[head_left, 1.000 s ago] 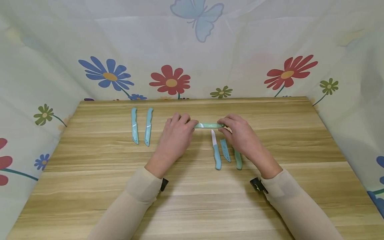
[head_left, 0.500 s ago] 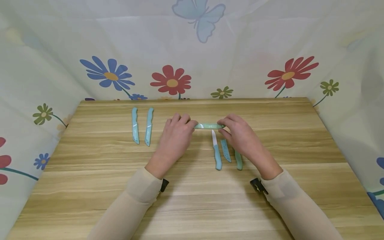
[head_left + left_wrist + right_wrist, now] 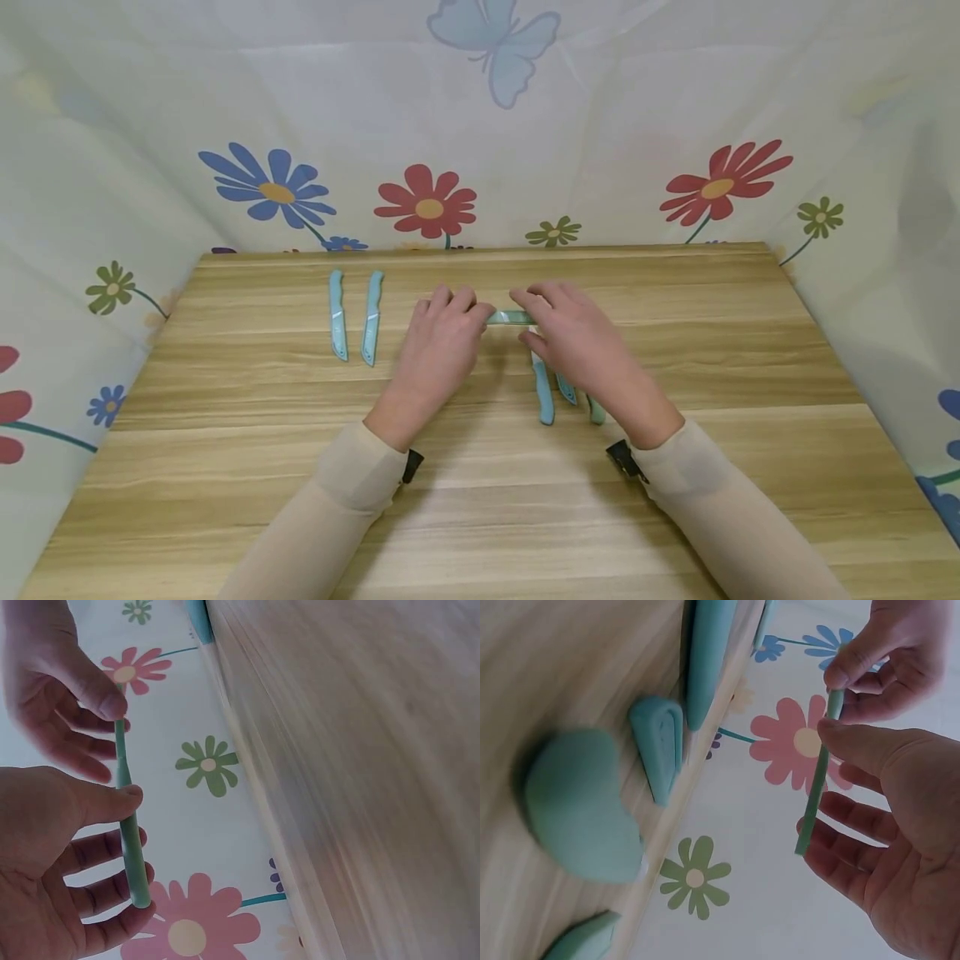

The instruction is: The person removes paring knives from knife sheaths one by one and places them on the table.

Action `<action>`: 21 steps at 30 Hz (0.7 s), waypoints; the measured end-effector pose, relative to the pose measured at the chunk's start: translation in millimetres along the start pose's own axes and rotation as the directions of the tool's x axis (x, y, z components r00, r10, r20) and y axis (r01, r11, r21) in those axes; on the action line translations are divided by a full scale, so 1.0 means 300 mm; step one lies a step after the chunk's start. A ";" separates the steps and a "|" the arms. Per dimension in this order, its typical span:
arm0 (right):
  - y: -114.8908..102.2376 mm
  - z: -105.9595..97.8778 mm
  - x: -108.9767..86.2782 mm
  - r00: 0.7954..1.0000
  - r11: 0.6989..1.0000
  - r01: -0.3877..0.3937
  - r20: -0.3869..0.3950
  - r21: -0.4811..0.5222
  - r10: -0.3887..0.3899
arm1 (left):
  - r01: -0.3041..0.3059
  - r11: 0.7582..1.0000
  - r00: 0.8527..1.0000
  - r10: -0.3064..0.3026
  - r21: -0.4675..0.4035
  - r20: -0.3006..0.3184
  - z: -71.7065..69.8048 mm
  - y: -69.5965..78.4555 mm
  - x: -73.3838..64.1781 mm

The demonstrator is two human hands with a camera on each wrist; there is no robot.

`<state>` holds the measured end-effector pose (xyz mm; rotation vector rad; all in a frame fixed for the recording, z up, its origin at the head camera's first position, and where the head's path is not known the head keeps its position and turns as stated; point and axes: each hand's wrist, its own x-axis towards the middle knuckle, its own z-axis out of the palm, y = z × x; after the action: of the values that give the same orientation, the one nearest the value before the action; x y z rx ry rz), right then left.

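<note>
A green paring knife (image 3: 512,317) in its sheath is held level between the two hands, above the table. My left hand (image 3: 444,342) pinches the handle end, thumb on one side and fingers on the other. My right hand (image 3: 581,337) has its thumb and fingers on the sheath (image 3: 812,802), thumb close to the middle of the knife; in the head view it covers most of the sheath. Below the right hand lie an unsheathed blue knife (image 3: 544,396), a blue sheath (image 3: 656,742) and a green knife (image 3: 581,802), partly hidden in the head view.
Two sheathed blue knives (image 3: 338,317) lie side by side at the left of the wooden table (image 3: 225,467). A green piece (image 3: 585,937) shows at the lower edge of the right wrist view. A flowered cloth (image 3: 615,100) hangs behind the table.
My right hand has slid left along the sheath toward the left hand, now covering its far end and more of the blue knife's blade. The left hand has stayed in place.
</note>
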<state>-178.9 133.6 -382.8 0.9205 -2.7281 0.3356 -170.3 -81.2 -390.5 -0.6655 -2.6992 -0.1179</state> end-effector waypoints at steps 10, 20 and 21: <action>-0.015 0.017 0.004 0.999 1.000 0.026 -0.030 -0.002 -0.026 | 0.007 1.000 1.000 -0.007 -0.001 0.014 -0.009 0.013 -0.003; -0.012 0.026 0.001 0.999 0.999 0.037 -0.038 0.013 -0.037 | -0.004 1.000 1.000 0.004 0.003 0.012 0.000 0.015 -0.008; -0.012 0.028 0.001 0.999 0.999 0.036 -0.037 0.013 -0.036 | -0.003 1.000 1.000 0.003 0.004 0.017 0.000 0.016 -0.008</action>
<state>-178.2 128.2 -390.0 0.9565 -2.6758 0.3615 -166.1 -78.1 -391.5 -0.6722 -2.7140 -0.1059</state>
